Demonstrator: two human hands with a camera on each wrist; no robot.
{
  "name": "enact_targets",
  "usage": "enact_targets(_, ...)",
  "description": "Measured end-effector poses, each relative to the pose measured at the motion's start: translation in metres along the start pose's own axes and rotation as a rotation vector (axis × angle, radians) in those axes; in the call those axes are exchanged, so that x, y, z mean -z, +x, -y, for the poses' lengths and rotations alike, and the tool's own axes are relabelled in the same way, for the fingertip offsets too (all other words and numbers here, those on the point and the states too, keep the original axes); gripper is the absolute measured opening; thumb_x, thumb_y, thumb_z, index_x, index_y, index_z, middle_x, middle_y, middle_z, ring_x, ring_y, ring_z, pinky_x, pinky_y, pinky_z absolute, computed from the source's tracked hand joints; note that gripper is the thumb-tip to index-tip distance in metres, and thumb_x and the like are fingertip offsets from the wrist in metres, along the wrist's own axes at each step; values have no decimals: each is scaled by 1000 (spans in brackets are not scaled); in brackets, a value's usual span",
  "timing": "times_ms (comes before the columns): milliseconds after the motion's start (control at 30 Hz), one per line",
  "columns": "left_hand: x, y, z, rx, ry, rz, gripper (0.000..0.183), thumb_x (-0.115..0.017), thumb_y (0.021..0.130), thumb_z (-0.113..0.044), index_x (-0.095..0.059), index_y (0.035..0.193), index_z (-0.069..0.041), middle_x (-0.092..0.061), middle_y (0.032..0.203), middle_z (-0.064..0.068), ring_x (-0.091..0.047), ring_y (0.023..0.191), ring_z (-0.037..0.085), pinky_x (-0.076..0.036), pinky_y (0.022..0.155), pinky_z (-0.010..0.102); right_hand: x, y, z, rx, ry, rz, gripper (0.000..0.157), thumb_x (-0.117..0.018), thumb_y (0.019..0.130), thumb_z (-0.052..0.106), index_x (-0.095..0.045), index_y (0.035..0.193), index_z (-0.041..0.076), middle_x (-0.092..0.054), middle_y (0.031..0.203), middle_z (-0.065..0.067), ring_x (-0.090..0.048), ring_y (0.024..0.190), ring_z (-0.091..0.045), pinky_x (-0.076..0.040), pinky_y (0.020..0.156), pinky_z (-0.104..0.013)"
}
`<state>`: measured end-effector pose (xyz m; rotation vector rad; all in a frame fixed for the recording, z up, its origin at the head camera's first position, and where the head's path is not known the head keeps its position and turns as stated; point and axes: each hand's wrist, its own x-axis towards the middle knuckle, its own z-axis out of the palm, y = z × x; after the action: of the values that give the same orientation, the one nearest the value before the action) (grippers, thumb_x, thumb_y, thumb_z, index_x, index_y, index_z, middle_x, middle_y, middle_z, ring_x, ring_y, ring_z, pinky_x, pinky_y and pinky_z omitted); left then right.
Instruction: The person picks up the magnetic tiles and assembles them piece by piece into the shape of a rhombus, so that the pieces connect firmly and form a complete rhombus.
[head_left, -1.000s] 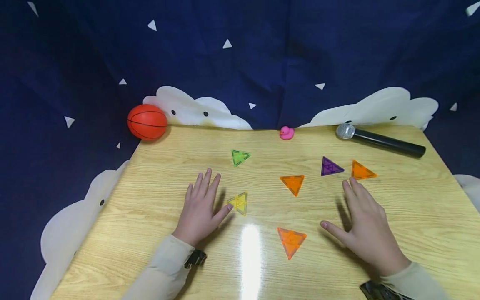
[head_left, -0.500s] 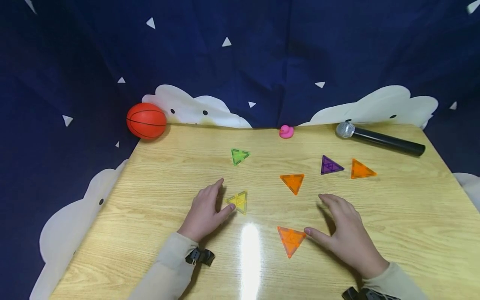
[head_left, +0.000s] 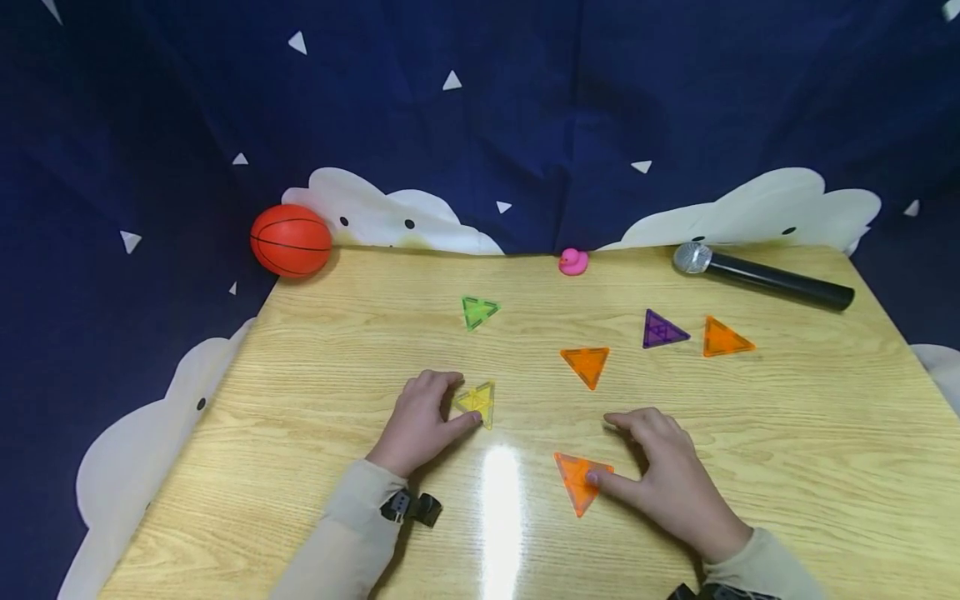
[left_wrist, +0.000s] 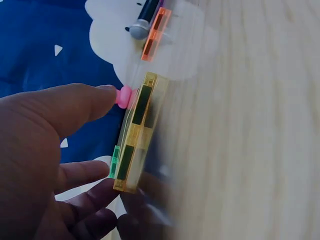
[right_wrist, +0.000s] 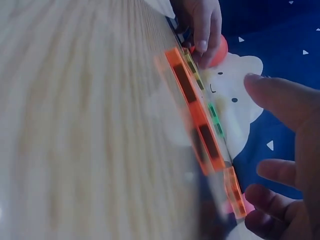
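My left hand (head_left: 420, 423), spread: beside yellow triangle (head_left: 484, 397), left; thumb hides one edge. My right hand (head_left: 672, 485), spread: near orange triangle (head_left: 573, 477), right of centre, corner thumb-covered. Touch: cannot tell.

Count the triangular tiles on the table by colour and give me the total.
Orange tiles: 3
Yellow tile: 1
Green tile: 1
Purple tile: 1
Total: 6
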<state>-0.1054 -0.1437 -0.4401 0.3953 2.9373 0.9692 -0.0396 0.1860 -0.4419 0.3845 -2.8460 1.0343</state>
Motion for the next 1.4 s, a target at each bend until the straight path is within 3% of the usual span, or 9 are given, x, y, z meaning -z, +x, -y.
enact_targets(267,-3,4,-5,33,-4,36,68,-83,80,-45,-60,133,-8,-59,118,7,-51,109,28,-39,102,47,-10,-1,3,33,40,75,70,-86,69,58,-69,121,15,-61,109,8,-52,106,-18,-32,92,-44)
enact_targets(533,-7,7,-8,65,40,32,66,-83,77,-50,-64,126,-9,-58,108,3,-49,97,23,-39,95,44,-13,-4,9,37,6,132,68,-86,64,63,-71,114,20,-53,97,16,-48,96,-11,-27,82,-38)
enact_targets(833,-10,8,-12,87,36,20,56,-86,76,-45,-67,117,-11,-58,106,2,-50,97,23,-39,95,47,-14,-3,12,23,-19,151,54,-90,63,55,-70,103,25,-50,93,17,-48,92,-9,-27,78,-36)
enact_targets(1133,-11,9,-12,93,33,11,53,-87,76,-42,-66,114,-12,-58,105,1,-50,96,23,-38,95,48,-13,-2,15,1,6,194,52,-92,63,48,-65,101,26,-50,95,18,-46,92,-8,-26,79,-37)
enact_targets(1400,-13,9,-12,89,22,4,54,-87,75,-43,-65,115,-15,-57,106,0,-50,97,23,-36,94,49,-15,0,17,-45,40,179,54,-94,65,39,-65,108,24,-64,101,18,-55,91,-9,-26,80,-37)
